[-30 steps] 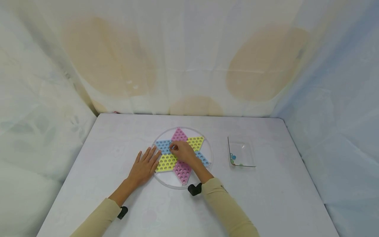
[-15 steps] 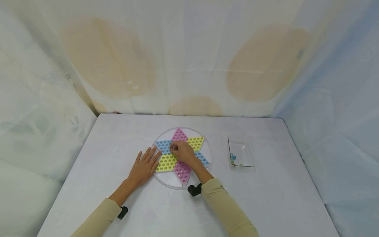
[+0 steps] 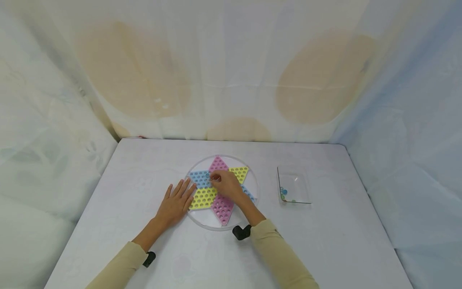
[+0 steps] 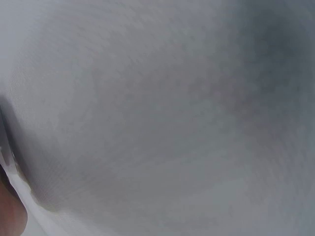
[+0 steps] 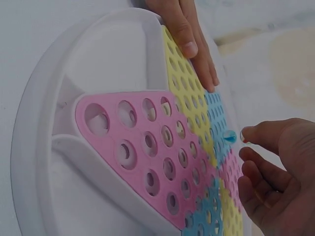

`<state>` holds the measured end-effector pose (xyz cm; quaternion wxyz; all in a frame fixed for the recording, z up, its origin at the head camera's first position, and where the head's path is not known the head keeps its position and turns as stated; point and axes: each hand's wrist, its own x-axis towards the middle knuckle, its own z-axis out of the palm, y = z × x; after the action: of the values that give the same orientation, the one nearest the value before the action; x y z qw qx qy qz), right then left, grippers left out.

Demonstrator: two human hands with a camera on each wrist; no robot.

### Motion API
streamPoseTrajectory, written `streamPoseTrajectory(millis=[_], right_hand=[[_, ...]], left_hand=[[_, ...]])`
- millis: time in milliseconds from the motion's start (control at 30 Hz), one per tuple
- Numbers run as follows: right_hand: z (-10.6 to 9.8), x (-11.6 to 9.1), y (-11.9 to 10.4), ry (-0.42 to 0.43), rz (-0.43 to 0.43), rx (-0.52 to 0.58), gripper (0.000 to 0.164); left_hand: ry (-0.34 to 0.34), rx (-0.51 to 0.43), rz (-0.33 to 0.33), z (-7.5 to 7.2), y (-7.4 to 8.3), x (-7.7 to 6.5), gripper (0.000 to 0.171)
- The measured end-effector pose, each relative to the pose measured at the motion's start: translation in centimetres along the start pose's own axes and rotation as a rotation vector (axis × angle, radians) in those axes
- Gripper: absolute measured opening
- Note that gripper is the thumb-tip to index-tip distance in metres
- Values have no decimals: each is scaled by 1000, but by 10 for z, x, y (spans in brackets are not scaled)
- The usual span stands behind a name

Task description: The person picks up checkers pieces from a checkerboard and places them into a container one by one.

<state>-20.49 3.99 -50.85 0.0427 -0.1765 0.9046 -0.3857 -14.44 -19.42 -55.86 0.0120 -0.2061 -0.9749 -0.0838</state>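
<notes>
A round white Chinese checkers board [image 3: 206, 220] lies on the table, its star of holes coloured pink, yellow and blue. My left hand [image 3: 175, 205] is spread flat at the board's left rim, fingertips reaching its blue and yellow points. Above the middle of the star is my right hand [image 3: 225, 185], fingers bent, thumb and forefinger slightly parted. Just beyond those fingertips a clear blue marble [image 5: 230, 136] sits on the blue section. In the left wrist view, pale cloth fills nearly everything, with a bit of skin at the lower left.
To the right of the board stands a clear square container [image 3: 295, 185] with several blue and green marbles [image 3: 284, 192] in its near left corner. A white cloth covers the table [image 3: 325, 241]. Patterned curtains [image 3: 231, 72] hang behind and at both sides.
My right hand has drawn slightly right, its fingertips leaving the blue marble, which now shows on the blue section. My left hand has stayed in place.
</notes>
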Motion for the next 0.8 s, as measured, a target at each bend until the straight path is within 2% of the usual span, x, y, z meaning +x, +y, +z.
streamPoseTrajectory(millis=[467, 800], right_hand=[[-43, -8, 10, 106, -60, 75, 14], [-73, -15, 18, 129, -63, 41, 18]], left_hand=[[2, 11, 9, 5, -5, 1, 57], [-29, -10, -15, 5, -5, 2, 57]])
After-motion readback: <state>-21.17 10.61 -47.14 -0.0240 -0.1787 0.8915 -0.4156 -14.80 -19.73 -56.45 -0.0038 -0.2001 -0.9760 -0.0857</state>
